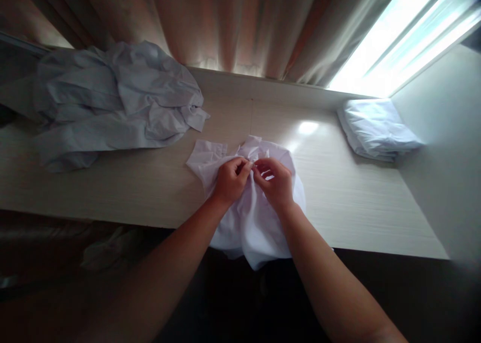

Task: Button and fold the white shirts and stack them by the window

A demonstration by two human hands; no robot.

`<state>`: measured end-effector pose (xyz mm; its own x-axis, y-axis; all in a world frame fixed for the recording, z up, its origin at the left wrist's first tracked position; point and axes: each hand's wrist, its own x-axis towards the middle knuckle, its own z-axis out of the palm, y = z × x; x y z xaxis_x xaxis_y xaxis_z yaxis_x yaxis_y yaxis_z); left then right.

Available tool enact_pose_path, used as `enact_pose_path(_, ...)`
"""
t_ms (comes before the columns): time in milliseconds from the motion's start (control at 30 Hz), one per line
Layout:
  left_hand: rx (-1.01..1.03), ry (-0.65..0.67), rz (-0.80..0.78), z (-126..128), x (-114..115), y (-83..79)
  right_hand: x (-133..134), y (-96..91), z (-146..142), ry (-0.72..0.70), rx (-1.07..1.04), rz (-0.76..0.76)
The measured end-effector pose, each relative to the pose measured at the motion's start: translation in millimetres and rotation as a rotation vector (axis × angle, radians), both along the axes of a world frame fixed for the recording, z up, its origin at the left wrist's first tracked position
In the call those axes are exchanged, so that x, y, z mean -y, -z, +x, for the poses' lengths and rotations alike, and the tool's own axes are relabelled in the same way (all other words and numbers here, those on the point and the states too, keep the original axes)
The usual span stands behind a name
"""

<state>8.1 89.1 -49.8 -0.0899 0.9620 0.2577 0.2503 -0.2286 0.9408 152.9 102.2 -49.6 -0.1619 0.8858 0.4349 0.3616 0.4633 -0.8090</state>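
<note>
A white garment (259, 222), which looks like a shirt, lies bunched on the pale tabletop, its lower end hanging over the front edge. My left hand (232, 180) is closed in a pinch on its cloth near the upper middle. Close beside it, my right hand (274, 180) pinches the same spot with thumb and forefinger, the other fingers curled. The fingertips of both hands nearly meet. Whether a button sits between them is too small to tell. A ruffled part of the garment spreads out left of my left hand.
On the left of the tabletop (150, 182) lies a heap of crumpled white clothing (120, 97). A folded white stack of cloth (379, 130) sits at the right, by the side wall (443, 147). Behind hang long curtains (233, 27), with a bright window (394, 42) at the upper right.
</note>
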Motion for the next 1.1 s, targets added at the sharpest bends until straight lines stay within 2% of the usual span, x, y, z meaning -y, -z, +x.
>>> enact_pose_path(567,0.029,0.051,0.012,1.2,2.2,-3.6,0.4,0.4,-0.7,0.001,0.002,-0.005)
enact_pose_path(833,0.166,0.029,-0.086,2.8,-1.2,-1.2,0.2,2.3,-3.2,0.014,0.027,-0.014)
enact_pose_path(1100,0.186,-0.003,-0.128,2.5,-3.7,-1.4,-1.1,2.5,-4.0,-0.006,-0.134,-0.167)
